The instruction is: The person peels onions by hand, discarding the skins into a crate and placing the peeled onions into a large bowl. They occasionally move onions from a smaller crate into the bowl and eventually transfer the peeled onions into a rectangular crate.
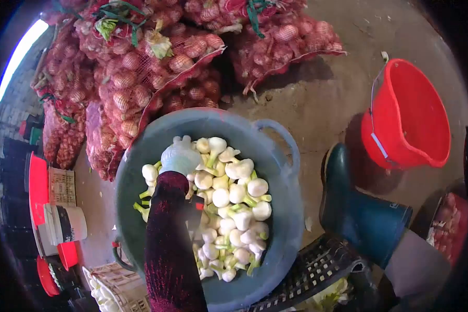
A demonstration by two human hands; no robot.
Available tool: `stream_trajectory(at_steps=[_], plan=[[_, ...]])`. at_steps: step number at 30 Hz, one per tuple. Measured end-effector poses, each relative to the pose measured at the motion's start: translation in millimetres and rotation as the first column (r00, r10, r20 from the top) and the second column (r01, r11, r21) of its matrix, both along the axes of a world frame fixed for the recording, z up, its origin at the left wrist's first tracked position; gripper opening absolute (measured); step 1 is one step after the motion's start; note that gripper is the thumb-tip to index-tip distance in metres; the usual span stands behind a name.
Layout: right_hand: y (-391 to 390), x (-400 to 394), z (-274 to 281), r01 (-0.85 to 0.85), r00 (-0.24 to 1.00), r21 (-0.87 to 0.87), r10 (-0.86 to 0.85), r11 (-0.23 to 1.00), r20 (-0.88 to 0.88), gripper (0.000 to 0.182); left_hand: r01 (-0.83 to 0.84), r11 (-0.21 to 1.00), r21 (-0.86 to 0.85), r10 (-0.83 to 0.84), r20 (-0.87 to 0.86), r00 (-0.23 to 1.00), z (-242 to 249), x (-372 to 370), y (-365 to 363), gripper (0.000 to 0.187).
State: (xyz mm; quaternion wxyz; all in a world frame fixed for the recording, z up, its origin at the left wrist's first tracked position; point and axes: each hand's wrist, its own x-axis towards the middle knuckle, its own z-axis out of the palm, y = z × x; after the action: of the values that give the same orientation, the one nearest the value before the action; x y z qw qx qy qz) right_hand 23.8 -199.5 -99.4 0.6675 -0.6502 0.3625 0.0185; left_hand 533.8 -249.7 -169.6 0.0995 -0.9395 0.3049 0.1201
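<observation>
My left hand, in a pale glove below a dark purple sleeve, reaches into a big grey-blue tub. It is over the upper left of a heap of white bulbs with short green stems, which look like fresh garlic. Its fingers bend away from the camera, so their tips and anything in them are hidden. Beside the forearm shows a dark grey piece with a red patch, whose kind I cannot make out. My right hand is out of view.
Red mesh sacks of bulbs lean beyond the tub. A red bucket stands at right, near a green rubber boot. A black plastic crate lies at the tub's lower right; a pale crate and white bucket are at left.
</observation>
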Motion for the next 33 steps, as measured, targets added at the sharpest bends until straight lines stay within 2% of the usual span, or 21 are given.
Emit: stream_trajectory(at_steps=[1, 2, 3, 5, 6, 8, 10, 11, 12, 13, 15, 16, 17, 19, 22, 25, 27, 28, 31, 32, 33], plan=[[2.7, -1.6, 0.4, 0.096, 0.995, 0.209, -0.092, 0.973, -0.030, 0.026, 0.007, 1.000, 0.005, -0.007, -0.002, 1.000, 1.4, -5.3, 1.8, 0.046], [-2.9, -5.6, 4.6, -0.078, 0.995, 0.074, 0.082, 0.994, -0.048, 0.025, 0.018, 0.999, 0.048, -0.020, 0.039, 0.999, 5.0, -11.8, 4.5, 0.047], [-5.5, -3.8, 10.2, -0.073, 0.996, 0.053, 0.075, 0.996, -0.037, 0.025, 0.029, 0.996, 0.079, -0.036, 0.087, 0.996, 10.1, -16.3, 3.3, 0.047], [-6.0, 0.2, 21.8, 0.190, 0.972, 0.415, -0.229, 0.890, 0.045, 0.024, 0.019, 0.997, 0.069, -0.026, 0.100, 0.995, 6.1, -9.6, 12.9, 0.045], [-9.8, 0.3, 27.6, 0.190, 0.970, 0.407, -0.235, 0.894, 0.063, 0.024, -0.017, 1.000, -0.008, 0.017, 0.090, 0.996, 2.2, -5.9, 21.1, 0.042], [-19.8, 6.1, 36.4, -0.001, 0.997, -0.006, 0.001, 1.000, 0.075, 0.024, -0.022, 0.994, -0.106, 0.034, 0.117, 0.993, 13.0, -11.1, 31.5, 0.039], [-27.5, 6.7, 49.0, -0.076, 0.997, -0.058, 0.077, 0.995, 0.019, 0.024, -0.070, 0.984, -0.167, 0.081, 0.065, 0.995, 14.2, -26.9, 56.9, 0.036], [-28.1, 3.5, 56.5, -0.161, 0.987, -0.105, 0.158, 0.981, -0.042, 0.024, -0.099, 0.991, -0.091, 0.099, -0.004, 0.995, -0.3, -34.5, 82.9, 0.034], [-26.1, 3.6, 57.6, -0.123, 0.990, -0.170, 0.132, 0.978, 0.042, 0.025, 0.065, 0.995, 0.074, -0.064, -0.020, 0.998, -24.6, -45.1, 123.5, 0.033], [-25.4, 3.4, 60.9, -0.132, 0.989, -0.160, 0.141, 0.978, 0.049, 0.025, -0.024, 1.000, 0.019, 0.026, -0.077, 0.997, 5.6, -84.0, 132.3, 0.035], [-22.2, 2.4, 65.6, -0.104, 0.993, 0.232, 0.089, 0.967, 0.075, 0.025, -0.129, 0.980, -0.153, 0.070, -0.342, 0.937, 34.7, -118.4, 181.4, 0.052], [-17.0, -0.8, 61.4, -0.107, 0.993, 0.229, 0.091, 0.968, 0.081, 0.025, 0.029, 0.890, -0.456, -0.224, -0.379, 0.898, 27.0, -123.7, 223.9, 0.047], [-10.1, -5.2, 55.2, -0.144, 0.981, 0.059, 0.135, 0.988, 0.137, 0.029, -0.323, 0.861, -0.392, 0.055, -0.560, 0.826, 60.3, -150.1, 226.5, 0.044], [0.4, -7.7, 58.4, -0.160, 0.927, -0.221, 0.223, 0.962, 0.303, 0.037, -0.891, 0.336, -0.306, 0.082, -0.933, 0.351, 163.9, -233.3, 201.3, 0.047], [21.6, -13.6, 81.9, -0.301, 0.916, -0.186, 0.338, 0.935, 0.215, 0.041, -0.957, 0.107, -0.270, -0.030, -0.963, 0.268, 203.6, -332.4, 232.1, 0.050], [51.9, -25.5, 93.5, -0.455, 0.828, -0.379, 0.539, 0.806, 0.152, 0.052, -0.974, -0.069, -0.215, -0.193, -0.955, 0.224, 225.9, -426.8, 249.8, 0.050], [68.5, -36.9, 91.8, -0.424, 0.770, -0.477, 0.584, 0.770, 0.258, 0.052, -0.944, -0.229, -0.238, -0.151, -0.949, 0.276, 217.4, -473.7, 264.4, 0.048], [70.3, -42.5, 96.6, -0.572, 0.730, -0.391, 0.665, 0.721, 0.158, 0.053, -0.929, -0.304, -0.212, -0.147, -0.953, 0.266, 223.2, -491.5, 263.3, 0.045], [82.8, -55.5, 95.7, -0.667, 0.641, -0.486, 0.768, 0.565, 0.013, 0.054, -0.868, -0.461, -0.185, -0.130, -0.953, 0.273, 212.6, -525.5, 276.7, 0.043], [88.9, -60.1, 92.7, -0.475, 0.693, -0.667, 0.711, 0.574, 0.118, 0.053, -0.854, -0.482, -0.195, -0.117, -0.952, 0.284, 210.7, -531.2, 277.6, 0.043], [91.5, -63.7, 88.4, -0.487, 0.683, -0.662, 0.721, 0.569, 0.116, 0.053, -0.848, -0.493, -0.192, -0.110, -0.954, 0.280, 207.4, -536.2, 277.3, 0.043]])
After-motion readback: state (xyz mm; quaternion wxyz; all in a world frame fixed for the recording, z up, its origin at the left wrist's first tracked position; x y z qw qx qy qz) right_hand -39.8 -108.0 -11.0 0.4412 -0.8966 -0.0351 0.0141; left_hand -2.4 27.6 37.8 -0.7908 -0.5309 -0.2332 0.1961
